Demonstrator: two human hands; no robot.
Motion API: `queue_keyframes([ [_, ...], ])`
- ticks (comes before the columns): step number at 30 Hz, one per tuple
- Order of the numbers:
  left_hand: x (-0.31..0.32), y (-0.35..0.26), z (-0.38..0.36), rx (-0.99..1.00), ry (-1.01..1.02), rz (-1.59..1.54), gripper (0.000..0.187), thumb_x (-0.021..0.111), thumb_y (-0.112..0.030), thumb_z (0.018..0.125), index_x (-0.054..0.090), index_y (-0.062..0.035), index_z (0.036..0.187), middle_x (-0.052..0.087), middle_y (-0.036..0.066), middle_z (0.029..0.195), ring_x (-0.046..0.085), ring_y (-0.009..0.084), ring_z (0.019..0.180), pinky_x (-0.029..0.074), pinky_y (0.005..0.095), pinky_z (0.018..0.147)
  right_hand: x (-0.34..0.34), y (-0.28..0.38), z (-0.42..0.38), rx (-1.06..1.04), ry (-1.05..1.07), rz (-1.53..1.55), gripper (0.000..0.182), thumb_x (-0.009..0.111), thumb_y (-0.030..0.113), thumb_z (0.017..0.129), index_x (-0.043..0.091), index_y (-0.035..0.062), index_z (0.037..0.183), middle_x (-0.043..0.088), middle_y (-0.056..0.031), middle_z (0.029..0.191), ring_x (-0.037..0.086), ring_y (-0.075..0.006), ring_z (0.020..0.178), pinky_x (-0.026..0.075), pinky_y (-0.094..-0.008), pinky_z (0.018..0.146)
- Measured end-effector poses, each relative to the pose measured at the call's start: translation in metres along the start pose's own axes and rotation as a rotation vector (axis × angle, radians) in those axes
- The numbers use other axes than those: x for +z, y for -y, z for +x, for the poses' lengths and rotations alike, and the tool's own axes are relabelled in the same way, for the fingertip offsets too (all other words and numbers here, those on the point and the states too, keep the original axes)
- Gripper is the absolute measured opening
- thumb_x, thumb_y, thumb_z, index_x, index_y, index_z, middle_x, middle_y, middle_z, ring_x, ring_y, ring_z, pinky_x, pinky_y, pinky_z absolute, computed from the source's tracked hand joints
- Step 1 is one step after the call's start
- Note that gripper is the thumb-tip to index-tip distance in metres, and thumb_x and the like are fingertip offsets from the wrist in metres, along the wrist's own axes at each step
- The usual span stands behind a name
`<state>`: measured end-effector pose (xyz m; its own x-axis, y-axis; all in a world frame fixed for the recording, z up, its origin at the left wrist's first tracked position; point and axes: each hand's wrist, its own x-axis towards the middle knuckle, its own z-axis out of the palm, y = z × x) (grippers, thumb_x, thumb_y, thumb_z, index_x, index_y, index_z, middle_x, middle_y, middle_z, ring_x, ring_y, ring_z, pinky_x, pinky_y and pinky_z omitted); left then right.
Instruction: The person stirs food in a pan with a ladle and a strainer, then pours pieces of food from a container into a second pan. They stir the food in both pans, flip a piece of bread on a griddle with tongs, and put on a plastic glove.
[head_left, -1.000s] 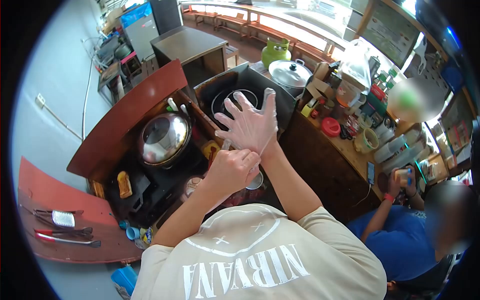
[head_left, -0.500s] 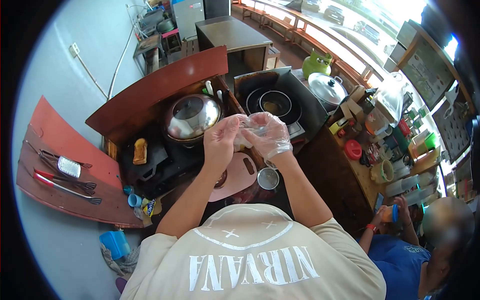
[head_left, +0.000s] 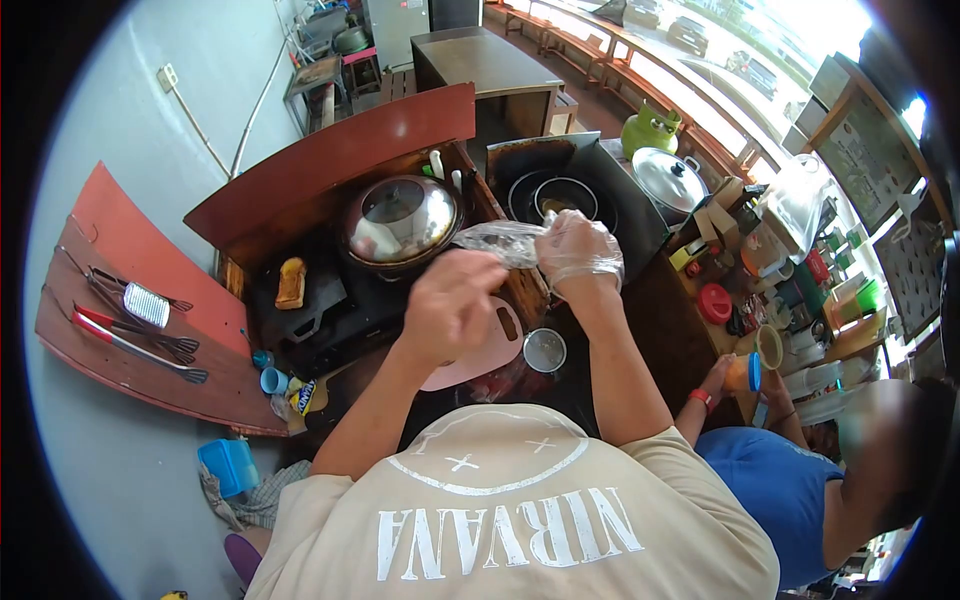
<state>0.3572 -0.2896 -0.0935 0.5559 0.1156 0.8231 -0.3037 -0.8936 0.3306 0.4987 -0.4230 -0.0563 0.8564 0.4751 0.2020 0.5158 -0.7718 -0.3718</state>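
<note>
My right hand (head_left: 580,250) wears a clear plastic glove and pinches a crumpled piece of clear plastic (head_left: 502,240), which stretches out to the left. Bare and smeared by motion, my left hand (head_left: 455,305) is just below that plastic; its fingers are too blurred to read. Behind my left hand stands a lidded pan (head_left: 403,220). Beneath the hands lie a pink cutting board (head_left: 480,365) and a small round strainer (head_left: 545,350). Toasted bread (head_left: 291,284) rests on the dark griddle (head_left: 350,325) at the left.
A black pan (head_left: 520,200) sits on the stove behind my right hand. Utensils (head_left: 135,340) lie on the red panel at left. Right of me, a co-worker (head_left: 765,480) holds an orange container with a blue lid (head_left: 742,372) beside a crowded counter (head_left: 730,345).
My hands have moved apart; the left has come down off the plastic, and the right has lifted it sideways. The view has shifted slightly. The co-worker's container has moved left and down.
</note>
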Motion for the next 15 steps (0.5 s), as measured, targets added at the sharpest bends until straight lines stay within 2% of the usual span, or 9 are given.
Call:
queue_keyframes([
  [1, 0.002, -0.003, -0.001, 0.128, 0.176, -0.075, 0.028, 0.056, 0.002, 0.080, 0.067, 0.0036, 0.106, 0.067, 0.020, 0.107, 0.064, 0.0382, 0.104, 0.052, 0.0406, 0.092, -0.001, 0.008, -0.005, -0.024, 0.006, 0.011, 0.035, 0.048, 0.032, 0.093, 0.069, 0.0037, 0.092, 0.070, -0.0229, 0.093, 0.068, -0.0392, 0.093, 0.053, -0.0474, 0.083],
  [3, 0.014, 0.000, -0.005, 0.102, 0.188, 0.019, 0.032, 0.056, 0.002, 0.080, 0.066, 0.0037, 0.110, 0.068, 0.020, 0.105, 0.065, 0.0402, 0.097, 0.053, 0.0441, 0.091, 0.015, 0.014, -0.006, -0.050, 0.024, 0.064, 0.031, 0.050, 0.030, 0.092, 0.068, 0.0043, 0.091, 0.070, -0.0219, 0.092, 0.068, -0.0394, 0.093, 0.053, -0.0485, 0.082],
  [5, 0.018, 0.007, -0.008, -0.276, 0.374, 0.058, 0.034, 0.058, 0.003, 0.079, 0.067, 0.0039, 0.112, 0.068, 0.020, 0.102, 0.068, 0.0351, 0.089, 0.055, 0.0403, 0.083, 0.015, 0.023, -0.013, -0.122, 0.034, 0.159, 0.026, 0.054, 0.027, 0.090, 0.066, 0.0041, 0.088, 0.070, -0.0206, 0.093, 0.068, -0.0396, 0.092, 0.053, -0.0486, 0.080],
  [6, 0.017, 0.008, -0.006, -0.277, 0.368, 0.063, 0.034, 0.058, 0.003, 0.079, 0.067, 0.0039, 0.112, 0.068, 0.020, 0.102, 0.068, 0.0351, 0.089, 0.055, 0.0403, 0.083, 0.016, 0.024, -0.016, -0.232, 0.014, 0.169, 0.023, 0.058, 0.026, 0.088, 0.064, 0.0044, 0.089, 0.070, -0.0179, 0.086, 0.068, -0.0396, 0.085, 0.053, -0.0481, 0.076],
  [8, 0.016, 0.009, -0.003, -0.657, 0.274, -0.171, 0.028, 0.060, 0.001, 0.085, 0.067, 0.0035, 0.112, 0.071, 0.017, 0.101, 0.070, 0.0261, 0.081, 0.056, 0.0342, 0.075, 0.029, 0.025, -0.021, -0.355, -0.084, 0.291, 0.021, 0.066, 0.026, 0.081, 0.063, 0.0051, 0.086, 0.067, -0.0166, 0.081, 0.066, -0.0393, 0.079, 0.052, -0.0481, 0.071],
  [9, 0.023, 0.018, -0.010, -0.656, 0.275, -0.169, 0.028, 0.060, 0.001, 0.085, 0.067, 0.0035, 0.112, 0.071, 0.017, 0.101, 0.070, 0.0261, 0.081, 0.056, 0.0342, 0.075, 0.039, 0.026, -0.022, -0.472, -0.180, 0.412, 0.024, 0.073, 0.025, 0.074, 0.061, 0.0058, 0.082, 0.065, -0.0153, 0.077, 0.064, -0.0390, 0.073, 0.051, -0.0481, 0.066],
  [11, 0.042, 0.043, -0.034, -0.883, -0.043, -0.656, 0.019, 0.059, -0.005, 0.093, 0.068, 0.0022, 0.109, 0.072, 0.011, 0.099, 0.069, 0.0186, 0.079, 0.055, 0.0294, 0.071, 0.051, 0.033, -0.024, -0.651, -0.375, 0.448, 0.026, 0.077, 0.022, 0.072, 0.058, 0.0079, 0.084, 0.061, -0.0107, 0.077, 0.061, -0.0349, 0.072, 0.048, -0.0457, 0.067],
  [13, 0.038, 0.048, -0.039, -0.929, -0.127, -0.890, 0.021, 0.056, -0.014, 0.098, 0.068, 0.0009, 0.108, 0.071, 0.007, 0.098, 0.068, 0.0171, 0.084, 0.055, 0.0291, 0.077, 0.049, 0.041, -0.032, -0.735, -0.744, 0.495, 0.030, 0.080, 0.018, 0.068, 0.056, 0.0099, 0.084, 0.059, -0.0078, 0.079, 0.059, -0.0302, 0.073, 0.045, -0.0421, 0.071],
  [15, 0.036, 0.054, -0.043, -0.987, -0.203, -1.284, 0.034, 0.054, -0.028, 0.101, 0.061, 0.0013, 0.118, 0.067, 0.009, 0.108, 0.065, 0.0193, 0.102, 0.052, 0.0327, 0.090, 0.061, 0.040, -0.037, -0.709, -0.785, 0.495, 0.035, 0.082, 0.017, 0.065, 0.055, 0.0112, 0.085, 0.057, -0.0065, 0.079, 0.057, -0.0266, 0.074, 0.042, -0.0396, 0.073],
])
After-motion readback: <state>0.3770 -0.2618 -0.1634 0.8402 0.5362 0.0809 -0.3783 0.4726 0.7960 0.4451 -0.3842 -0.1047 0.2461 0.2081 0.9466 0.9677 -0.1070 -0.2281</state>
